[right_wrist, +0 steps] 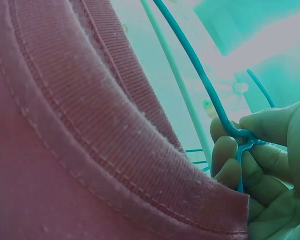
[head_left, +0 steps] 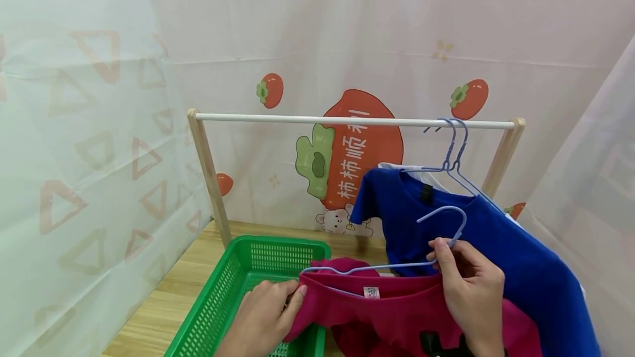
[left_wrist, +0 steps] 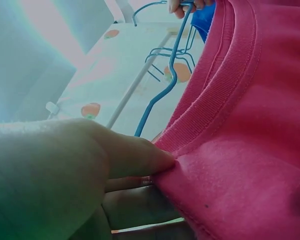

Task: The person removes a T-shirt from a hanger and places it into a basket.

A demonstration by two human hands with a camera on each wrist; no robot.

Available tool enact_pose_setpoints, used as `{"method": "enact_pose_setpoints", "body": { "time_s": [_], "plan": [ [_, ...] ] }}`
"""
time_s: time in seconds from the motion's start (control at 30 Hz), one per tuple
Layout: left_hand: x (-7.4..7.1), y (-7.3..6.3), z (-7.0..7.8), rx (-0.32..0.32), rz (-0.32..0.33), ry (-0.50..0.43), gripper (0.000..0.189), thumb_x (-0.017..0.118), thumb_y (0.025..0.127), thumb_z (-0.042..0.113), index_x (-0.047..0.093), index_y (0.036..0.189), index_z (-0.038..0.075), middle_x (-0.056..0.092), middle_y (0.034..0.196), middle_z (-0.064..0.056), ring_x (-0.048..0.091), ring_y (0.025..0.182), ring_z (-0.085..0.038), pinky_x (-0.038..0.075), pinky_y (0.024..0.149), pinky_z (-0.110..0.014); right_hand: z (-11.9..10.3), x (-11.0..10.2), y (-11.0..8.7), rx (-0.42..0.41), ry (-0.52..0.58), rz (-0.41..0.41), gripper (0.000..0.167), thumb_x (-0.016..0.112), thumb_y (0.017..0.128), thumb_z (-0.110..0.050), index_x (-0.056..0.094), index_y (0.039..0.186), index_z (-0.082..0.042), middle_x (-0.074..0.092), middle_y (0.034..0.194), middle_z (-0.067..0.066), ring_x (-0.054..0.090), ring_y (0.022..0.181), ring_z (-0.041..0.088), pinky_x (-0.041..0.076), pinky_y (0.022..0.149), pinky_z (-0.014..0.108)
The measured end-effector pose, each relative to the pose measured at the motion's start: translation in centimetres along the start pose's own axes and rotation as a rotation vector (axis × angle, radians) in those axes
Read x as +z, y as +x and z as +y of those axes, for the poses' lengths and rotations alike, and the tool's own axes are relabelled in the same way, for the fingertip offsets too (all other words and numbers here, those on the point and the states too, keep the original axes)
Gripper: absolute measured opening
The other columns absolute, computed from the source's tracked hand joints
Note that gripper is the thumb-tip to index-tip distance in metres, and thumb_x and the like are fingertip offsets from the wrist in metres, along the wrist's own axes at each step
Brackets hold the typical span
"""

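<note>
A magenta T-shirt (head_left: pixel 397 313) hangs partly over a light blue wire hanger (head_left: pixel 387 265), whose left arm lies at the shirt's neck opening. My left hand (head_left: pixel 265 313) pinches the shirt at the left end of its collar, as the left wrist view shows with the thumb (left_wrist: pixel 140 157) pressed on the cloth. My right hand (head_left: pixel 471 285) grips the hanger at the base of its hook, and in the right wrist view the fingers (right_wrist: pixel 227 155) curl round the twisted wire. The hanger's right arm is mostly hidden by the shirt and hand.
Behind stands a rack with a white rail (head_left: pixel 297 119) and wooden posts. A blue T-shirt (head_left: pixel 421 225) hangs at its right end on a hanger, with a white garment (head_left: pixel 397 166) behind. A green basket (head_left: pixel 233 252) stands on the wooden tabletop (head_left: pixel 163 302) at left.
</note>
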State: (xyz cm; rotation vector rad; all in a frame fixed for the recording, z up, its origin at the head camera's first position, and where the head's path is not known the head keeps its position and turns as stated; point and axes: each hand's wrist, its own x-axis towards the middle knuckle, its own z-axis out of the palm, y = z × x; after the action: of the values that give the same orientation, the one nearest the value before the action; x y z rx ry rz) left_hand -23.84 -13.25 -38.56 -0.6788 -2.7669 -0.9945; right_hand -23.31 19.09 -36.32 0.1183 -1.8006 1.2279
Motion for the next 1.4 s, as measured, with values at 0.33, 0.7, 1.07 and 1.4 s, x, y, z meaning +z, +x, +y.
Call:
{"method": "enact_pose_setpoints", "body": {
  "time_s": [0.33,0.7,1.07,1.4],
  "plan": [
    [-0.1,-0.1,0.1,0.0,-0.005,-0.005,0.043,0.055,0.11,0.036,0.058,0.069,0.023,0.047,0.055,0.016,0.045,0.051,0.002,0.037,0.047,-0.021,-0.6,0.4,0.0,-0.051,-0.025,-0.014,0.014,0.066,0.102,-0.002,0.079,0.097,-0.005,0.074,0.082,-0.011,0.067,0.069,0.002,0.053,0.065,0.01],
    [0.8,0.3,0.7,0.055,-0.043,0.005,0.042,0.057,0.11,0.035,0.056,0.07,0.024,0.04,0.054,0.016,0.039,0.049,0.001,0.031,0.046,-0.021,-1.3,1.3,-0.6,-0.04,0.024,-0.102,0.015,0.064,0.103,0.0,0.078,0.103,-0.003,0.074,0.085,-0.01,0.069,0.071,0.004,0.057,0.068,0.014],
    [0.9,0.4,0.6,0.053,-0.065,0.035,0.039,0.056,0.11,0.038,0.056,0.073,0.025,0.039,0.057,0.016,0.039,0.052,0.001,0.033,0.048,-0.022,-2.4,1.6,-1.3,0.024,-0.005,-0.274,0.017,0.071,0.098,0.001,0.078,0.11,-0.008,0.08,0.093,0.001,0.077,0.082,0.004,0.059,0.077,0.015],
    [1.6,0.7,0.9,0.064,-0.151,0.072,0.02,0.061,0.108,0.034,0.073,0.096,0.022,0.045,0.058,0.016,0.044,0.055,0.0,0.037,0.052,-0.022,-3.3,3.5,-2.7,-0.137,0.146,-0.425,0.031,0.072,0.094,0.008,0.076,0.118,-0.011,0.081,0.101,0.002,0.078,0.088,0.009,0.062,0.077,0.022]
  ]
}}
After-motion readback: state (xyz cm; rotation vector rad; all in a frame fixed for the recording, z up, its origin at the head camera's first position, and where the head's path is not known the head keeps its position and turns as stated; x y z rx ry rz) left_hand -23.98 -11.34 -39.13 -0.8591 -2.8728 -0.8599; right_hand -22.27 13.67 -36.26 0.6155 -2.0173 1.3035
